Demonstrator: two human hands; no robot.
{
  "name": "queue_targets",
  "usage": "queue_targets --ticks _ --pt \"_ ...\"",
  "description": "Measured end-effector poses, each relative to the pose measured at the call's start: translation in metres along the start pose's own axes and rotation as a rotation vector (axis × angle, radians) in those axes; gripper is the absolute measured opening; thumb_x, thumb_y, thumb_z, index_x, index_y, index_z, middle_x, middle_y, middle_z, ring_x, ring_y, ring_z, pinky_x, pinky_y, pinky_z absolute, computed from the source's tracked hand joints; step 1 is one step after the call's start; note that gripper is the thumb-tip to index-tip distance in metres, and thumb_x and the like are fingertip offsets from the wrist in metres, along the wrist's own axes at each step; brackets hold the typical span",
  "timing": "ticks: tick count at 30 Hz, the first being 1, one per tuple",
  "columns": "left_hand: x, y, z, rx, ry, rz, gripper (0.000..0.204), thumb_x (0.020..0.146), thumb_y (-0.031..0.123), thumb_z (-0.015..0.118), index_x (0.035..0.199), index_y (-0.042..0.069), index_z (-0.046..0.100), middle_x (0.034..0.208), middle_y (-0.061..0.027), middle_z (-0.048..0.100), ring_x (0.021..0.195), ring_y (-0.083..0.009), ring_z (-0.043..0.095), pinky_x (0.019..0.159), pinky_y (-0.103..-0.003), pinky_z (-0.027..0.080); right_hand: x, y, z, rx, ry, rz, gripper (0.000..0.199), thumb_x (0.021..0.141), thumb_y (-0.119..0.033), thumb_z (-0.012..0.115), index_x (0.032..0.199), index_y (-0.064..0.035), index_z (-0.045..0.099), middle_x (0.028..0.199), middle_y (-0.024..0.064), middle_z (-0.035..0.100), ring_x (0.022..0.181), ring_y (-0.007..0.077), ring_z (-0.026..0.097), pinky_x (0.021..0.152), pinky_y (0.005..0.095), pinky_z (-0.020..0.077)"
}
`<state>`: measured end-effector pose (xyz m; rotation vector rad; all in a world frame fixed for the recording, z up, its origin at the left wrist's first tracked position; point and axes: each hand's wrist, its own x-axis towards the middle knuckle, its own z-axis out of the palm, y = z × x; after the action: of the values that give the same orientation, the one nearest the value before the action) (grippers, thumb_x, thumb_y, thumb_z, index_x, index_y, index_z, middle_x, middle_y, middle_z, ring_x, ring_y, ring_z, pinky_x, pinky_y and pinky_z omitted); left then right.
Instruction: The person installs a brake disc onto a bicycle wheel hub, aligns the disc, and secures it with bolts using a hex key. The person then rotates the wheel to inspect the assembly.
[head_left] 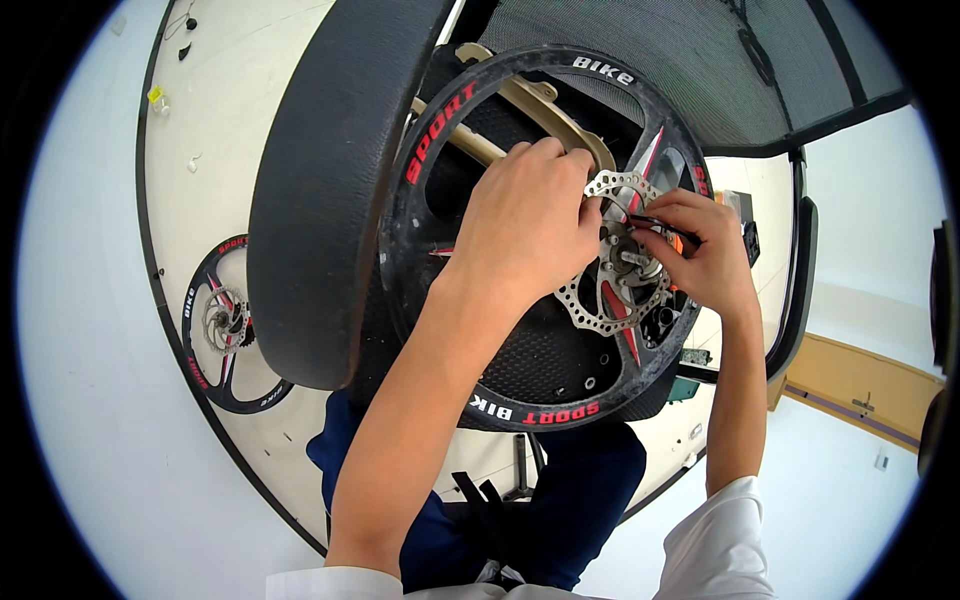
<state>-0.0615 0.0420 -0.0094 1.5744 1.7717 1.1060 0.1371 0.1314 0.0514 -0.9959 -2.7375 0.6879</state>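
Centre-right, the right hand pinches a tool (left hand: can't tell its grip); tilted, it might scratch the disc.

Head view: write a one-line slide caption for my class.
Left hand at the brake disc of a wheel; right hand holds a slim dark tool near the hub.
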Motion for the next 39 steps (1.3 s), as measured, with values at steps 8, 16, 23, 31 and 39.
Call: queue_targets --ticks 8,16,23,31,39 --pt "0.000 -0.001 0.001 -0.001 0.012 0.005 0.022 0.090 0.015 0.069 0.106 0.000 0.070 0.093 -0.0151 0.066 0.092 -0.0321 0.065 0.082 -0.043 0.052 0.000 -0.006 0.000 -0.030 -0.017 0.009 0.019 0.078 -0.005 0.083 0.090 0.0040 0.071 0.085 0.0126 0.068 0.072 0.0277 0.066 0.063 0.0338 0.0512" --pt "0.000 0.000 0.000 0.007 -0.001 0.000 0.023 0.090 0.015 0.069 0.106 0.000 0.070 0.093 -0.0156 0.066 0.092 -0.0320 0.065 0.083 -0.043 0.052 -0.008 -0.005 0.012 -0.124 0.114 -0.079 0.016 0.077 -0.002 0.083 0.085 0.0039 0.071 0.084 0.0107 0.068 0.070 0.0236 0.068 0.062 0.0317 0.0533" --pt "0.001 0.000 0.004 0.006 0.226 0.151 0.021 0.087 0.013 0.070 0.103 0.000 0.071 0.091 -0.0145 0.065 0.092 -0.0325 0.064 0.083 -0.042 0.052 -0.009 -0.006 0.019 -0.061 0.158 -0.021 0.017 0.077 -0.002 0.083 0.089 0.0023 0.072 0.084 0.0105 0.069 0.071 0.0233 0.068 0.061 0.0316 0.0525" --pt "-0.001 0.015 0.010 -0.109 0.036 0.109 0.015 0.084 0.009 0.070 0.092 -0.003 0.073 0.084 -0.0150 0.065 0.078 -0.0314 0.067 0.072 -0.040 0.054 -0.015 0.004 0.026 -0.024 0.201 0.004 0.016 0.078 -0.001 0.083 0.091 0.0006 0.074 0.085 0.0096 0.070 0.070 0.0213 0.066 0.061 0.0301 0.0517" --pt "0.003 0.006 0.006 -0.147 0.151 0.110 0.017 0.084 0.010 0.070 0.095 -0.003 0.072 0.086 -0.0156 0.067 0.078 -0.0305 0.067 0.072 -0.039 0.054 -0.018 0.001 0.020 -0.103 0.183 -0.112 0.019 0.076 0.006 0.076 0.094 -0.0009 0.075 0.090 0.0082 0.069 0.072 0.0239 0.069 0.063 0.0330 0.0557"
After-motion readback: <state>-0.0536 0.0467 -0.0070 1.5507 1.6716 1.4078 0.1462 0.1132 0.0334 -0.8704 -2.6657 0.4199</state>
